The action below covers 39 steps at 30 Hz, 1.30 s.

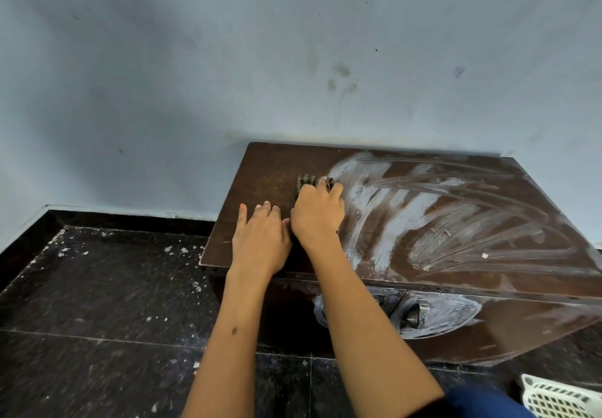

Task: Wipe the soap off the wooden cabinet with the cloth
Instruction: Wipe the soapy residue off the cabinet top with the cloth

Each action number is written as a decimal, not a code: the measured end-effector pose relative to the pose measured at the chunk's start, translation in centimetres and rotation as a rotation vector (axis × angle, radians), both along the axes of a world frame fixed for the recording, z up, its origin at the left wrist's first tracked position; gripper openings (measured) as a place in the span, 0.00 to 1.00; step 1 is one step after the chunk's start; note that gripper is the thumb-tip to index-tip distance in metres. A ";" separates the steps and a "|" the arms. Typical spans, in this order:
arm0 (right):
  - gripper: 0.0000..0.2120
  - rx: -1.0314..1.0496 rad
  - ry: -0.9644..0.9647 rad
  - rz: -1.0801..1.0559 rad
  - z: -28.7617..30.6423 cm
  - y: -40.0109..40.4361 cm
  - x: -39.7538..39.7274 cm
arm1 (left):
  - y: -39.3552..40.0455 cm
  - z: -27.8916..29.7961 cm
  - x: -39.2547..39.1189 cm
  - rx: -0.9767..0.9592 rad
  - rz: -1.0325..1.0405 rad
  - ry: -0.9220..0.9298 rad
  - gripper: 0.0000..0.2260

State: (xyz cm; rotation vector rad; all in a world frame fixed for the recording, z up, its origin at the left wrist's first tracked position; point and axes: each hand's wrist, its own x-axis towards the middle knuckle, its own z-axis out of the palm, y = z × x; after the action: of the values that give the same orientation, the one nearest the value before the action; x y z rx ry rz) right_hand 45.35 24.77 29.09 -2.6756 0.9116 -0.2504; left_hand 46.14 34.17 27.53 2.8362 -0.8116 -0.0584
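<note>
Starting at the bottom of the frame, a white plastic basket [558, 398] pokes in at the lower right corner, standing on the dark speckled floor [97, 303], which is flecked with pale spots. Two bare forearms rise from the lower centre toward the wooden cabinet [267, 170], whose front, low and right of centre, carries a smeared white patch around a metal knob [412, 315].

On the cabinet's top, left of centre, the left hand [260, 238] lies flat with its fingers straight and relaxed, grasping nothing, seemingly bracing the body. Touching it on the right, the right hand [317, 210] has its fingers curled round a bunched striped cloth [314, 181], pressing it down on the wood right at the left edge of the soap [423, 215]. Only the far part of the cloth shows beyond the knuckles.

Left of the cloth the top looks dark and bare; to the right, white soap streaks fan across most of the surface up to the far edge at the pale blue wall [228, 75].

By my judgement the wiping is in an early stretch. The next move likely calls for firm, overlapping strokes rightward into the streaks, then the front panel around the knob.
</note>
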 end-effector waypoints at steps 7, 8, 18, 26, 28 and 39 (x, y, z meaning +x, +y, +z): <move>0.14 0.009 0.034 -0.006 0.2 -0.6 0.4 | -0.3 0.1 -0.1 -0.026 -0.033 -0.008 0.21; 0.14 0.019 0.032 -0.007 0.1 -0.4 0.2 | -0.4 0.1 0.0 -0.024 -0.041 -0.004 0.21; 0.16 -0.021 0.027 -0.013 0.3 -1.4 1.6 | -1.3 -0.3 -0.4 -0.014 -0.062 -0.027 0.22; 0.15 0.008 0.050 -0.001 0.0 -1.1 0.8 | -1.4 -0.6 -0.1 0.005 -0.076 -0.039 0.24; 0.15 0.008 0.046 -0.013 0.3 -1.6 1.6 | -1.7 -0.5 -0.2 -0.019 -0.076 -0.036 0.23; 0.20 0.056 0.095 0.034 0.2 -1.7 1.0 | -1.9 -0.8 -0.3 0.003 -0.071 -0.026 0.25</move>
State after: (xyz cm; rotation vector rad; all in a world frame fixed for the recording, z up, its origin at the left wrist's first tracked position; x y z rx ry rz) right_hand 46.30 23.04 29.26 -2.6681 0.8866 -0.0890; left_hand 45.88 32.24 26.75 2.8159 -0.9188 -0.0334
